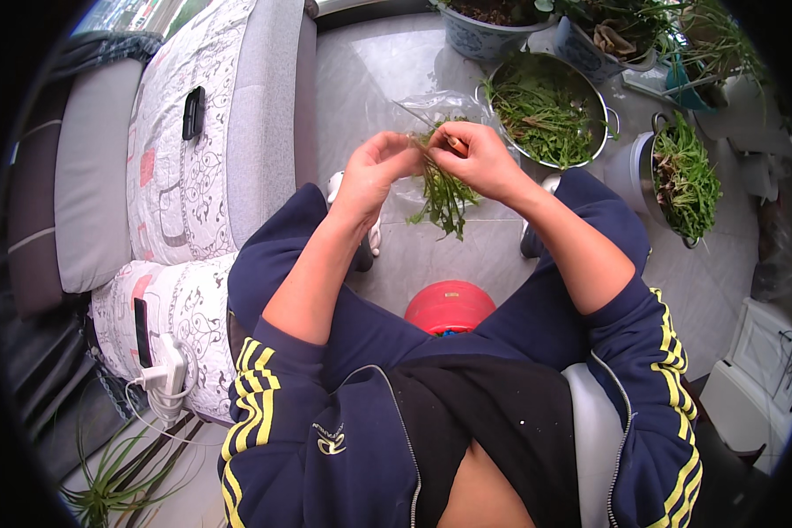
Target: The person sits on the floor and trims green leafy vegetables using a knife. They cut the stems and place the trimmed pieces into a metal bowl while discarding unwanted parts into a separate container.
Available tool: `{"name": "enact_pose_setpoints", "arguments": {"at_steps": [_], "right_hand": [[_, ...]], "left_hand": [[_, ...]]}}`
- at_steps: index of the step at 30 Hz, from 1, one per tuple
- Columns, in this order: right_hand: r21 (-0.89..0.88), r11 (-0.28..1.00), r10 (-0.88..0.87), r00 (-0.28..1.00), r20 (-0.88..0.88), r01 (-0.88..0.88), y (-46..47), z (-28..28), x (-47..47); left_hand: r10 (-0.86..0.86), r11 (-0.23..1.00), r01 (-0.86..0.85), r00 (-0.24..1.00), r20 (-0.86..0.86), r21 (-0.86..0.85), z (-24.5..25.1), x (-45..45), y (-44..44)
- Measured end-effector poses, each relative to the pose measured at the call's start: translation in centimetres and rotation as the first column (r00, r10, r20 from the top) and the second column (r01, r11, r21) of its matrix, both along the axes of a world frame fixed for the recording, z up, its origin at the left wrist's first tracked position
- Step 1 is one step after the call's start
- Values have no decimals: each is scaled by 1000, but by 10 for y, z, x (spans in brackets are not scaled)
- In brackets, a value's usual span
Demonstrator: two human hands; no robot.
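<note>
My left hand pinches the root end of a small bunch of leafy greens, whose leaves hang down towards me. Close beside it, my right hand grips a small knife by its orange-brown handle. The thin blade slants up and left, away from the stems. My right fingertips meet the stems, partly hiding them. Beneath both hands a clear plastic bag lies on the floor with more greens in it. Beyond my right hand stands a two-handled steel basin holding loose greens.
A second steel vessel heaped with greens stands at right. Potted plants in patterned planters line the far side. A covered sofa at left bears a black case, a phone and a power strip. A red plastic stool is between my legs.
</note>
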State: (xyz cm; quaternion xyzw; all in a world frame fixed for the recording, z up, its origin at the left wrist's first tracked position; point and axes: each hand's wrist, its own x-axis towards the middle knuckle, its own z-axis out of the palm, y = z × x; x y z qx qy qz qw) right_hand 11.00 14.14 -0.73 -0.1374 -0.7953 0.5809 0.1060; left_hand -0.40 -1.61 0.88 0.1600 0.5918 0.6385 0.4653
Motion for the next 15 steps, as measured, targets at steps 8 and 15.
{"name": "enact_pose_setpoints", "arguments": {"at_steps": [8, 15], "right_hand": [[-427, 904, 94, 984, 152, -20, 7, 4, -1], [-613, 790, 182, 951, 250, 10, 21, 27, 10]], "left_hand": [[-15, 999, 12, 998, -69, -35, 0, 0, 0], [-54, 996, 31, 963, -264, -89, -4, -3, 0]]}}
